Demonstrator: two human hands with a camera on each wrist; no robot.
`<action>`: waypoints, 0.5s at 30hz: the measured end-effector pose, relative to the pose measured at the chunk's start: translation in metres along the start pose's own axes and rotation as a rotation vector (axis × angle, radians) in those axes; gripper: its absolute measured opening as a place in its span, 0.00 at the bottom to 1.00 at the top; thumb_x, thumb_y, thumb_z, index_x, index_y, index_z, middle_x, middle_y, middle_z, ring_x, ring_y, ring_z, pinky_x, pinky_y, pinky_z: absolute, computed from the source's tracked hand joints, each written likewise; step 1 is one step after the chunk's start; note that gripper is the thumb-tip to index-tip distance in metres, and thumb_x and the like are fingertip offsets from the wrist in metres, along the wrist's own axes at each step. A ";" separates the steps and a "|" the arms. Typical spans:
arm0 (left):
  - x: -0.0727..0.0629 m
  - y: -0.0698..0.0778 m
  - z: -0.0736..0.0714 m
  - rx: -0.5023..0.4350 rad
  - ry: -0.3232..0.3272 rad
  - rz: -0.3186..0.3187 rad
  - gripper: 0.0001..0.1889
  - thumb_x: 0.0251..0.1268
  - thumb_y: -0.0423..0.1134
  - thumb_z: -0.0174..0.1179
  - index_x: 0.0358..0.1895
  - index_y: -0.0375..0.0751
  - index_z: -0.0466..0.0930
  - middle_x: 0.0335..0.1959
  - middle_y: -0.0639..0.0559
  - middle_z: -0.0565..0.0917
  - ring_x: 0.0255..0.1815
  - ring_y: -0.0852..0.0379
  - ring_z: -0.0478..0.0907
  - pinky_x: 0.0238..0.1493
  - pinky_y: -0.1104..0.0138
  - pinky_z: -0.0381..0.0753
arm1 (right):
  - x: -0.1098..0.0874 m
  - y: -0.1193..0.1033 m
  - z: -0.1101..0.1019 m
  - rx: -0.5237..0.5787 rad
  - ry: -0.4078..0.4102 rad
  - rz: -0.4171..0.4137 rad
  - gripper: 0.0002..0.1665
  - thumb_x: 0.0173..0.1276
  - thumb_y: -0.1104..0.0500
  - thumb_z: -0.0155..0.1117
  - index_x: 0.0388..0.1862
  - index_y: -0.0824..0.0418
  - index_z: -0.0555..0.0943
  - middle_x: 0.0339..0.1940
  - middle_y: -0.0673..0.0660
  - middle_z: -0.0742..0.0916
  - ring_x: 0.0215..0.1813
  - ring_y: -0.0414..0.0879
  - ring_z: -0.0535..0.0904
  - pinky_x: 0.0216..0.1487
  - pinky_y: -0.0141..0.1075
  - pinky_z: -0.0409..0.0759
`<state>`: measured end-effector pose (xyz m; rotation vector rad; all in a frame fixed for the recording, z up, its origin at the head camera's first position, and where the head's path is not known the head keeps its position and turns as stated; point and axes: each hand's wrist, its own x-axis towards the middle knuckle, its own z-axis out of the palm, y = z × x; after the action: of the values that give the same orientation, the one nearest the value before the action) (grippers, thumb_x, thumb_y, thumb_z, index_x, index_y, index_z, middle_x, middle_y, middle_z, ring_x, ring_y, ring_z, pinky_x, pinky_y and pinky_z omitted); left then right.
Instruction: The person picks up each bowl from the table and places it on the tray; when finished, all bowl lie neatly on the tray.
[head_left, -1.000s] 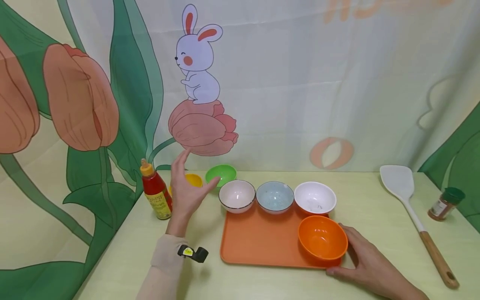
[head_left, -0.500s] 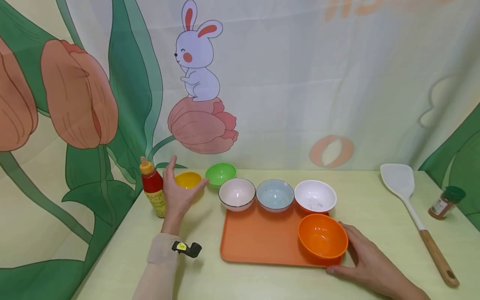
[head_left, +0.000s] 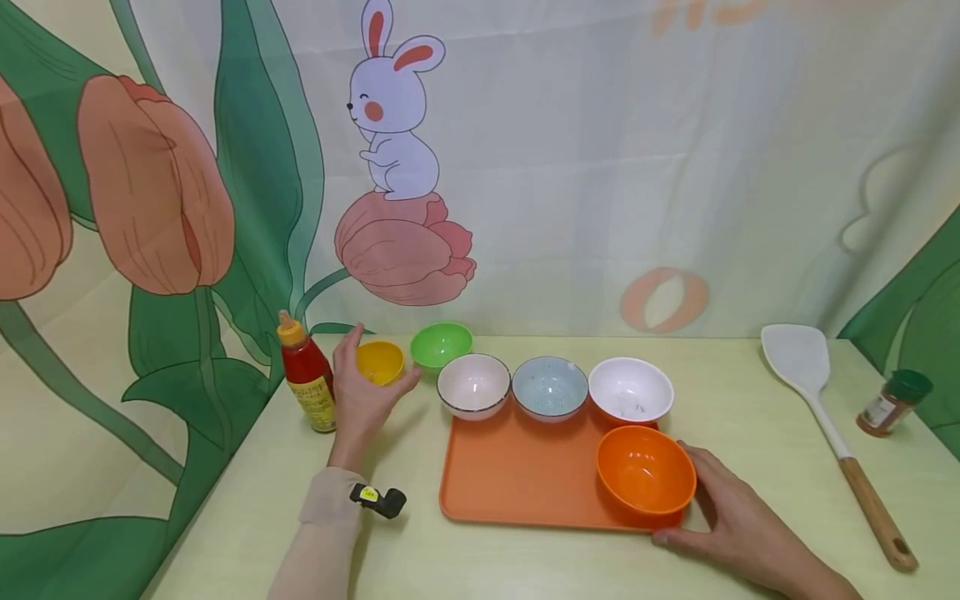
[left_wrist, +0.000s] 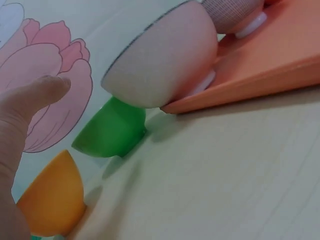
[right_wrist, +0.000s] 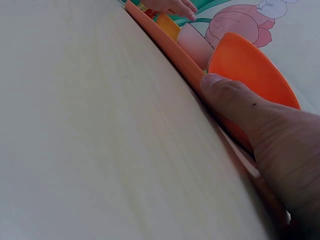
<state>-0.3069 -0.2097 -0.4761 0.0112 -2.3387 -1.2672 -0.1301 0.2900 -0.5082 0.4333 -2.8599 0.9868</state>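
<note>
My left hand is held over the table's left side, thumb and fingers spread apart with nothing between them. Just beyond it is a small yellow bowl, partly hidden by the hand; the left wrist view shows the thumb above that bowl's level. A red sauce bottle stands close on the left. My right hand holds the front right corner of an orange tray. Its thumb presses the tray's front edge, beside an orange bowl on the tray.
A green bowl sits at the back. Pinkish-white, pale blue and white bowls line the tray's far edge. On the right lie a white spatula with a wooden handle and a green-capped spice jar.
My left hand has moved down and slightly left, uncovering more of the yellow bowl, then shifted a little to the right. The right hand and tray stay put.
</note>
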 end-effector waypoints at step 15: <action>0.013 0.022 0.013 0.018 -0.156 0.037 0.55 0.65 0.51 0.82 0.91 0.51 0.59 0.89 0.45 0.63 0.89 0.41 0.60 0.87 0.37 0.64 | 0.001 -0.002 0.000 0.013 -0.018 0.045 0.71 0.55 0.21 0.82 0.88 0.55 0.66 0.80 0.53 0.78 0.79 0.59 0.77 0.77 0.65 0.76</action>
<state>-0.3193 -0.1897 -0.4592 -0.1288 -2.4698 -1.2703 -0.1301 0.2878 -0.5070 0.3822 -2.8929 1.0141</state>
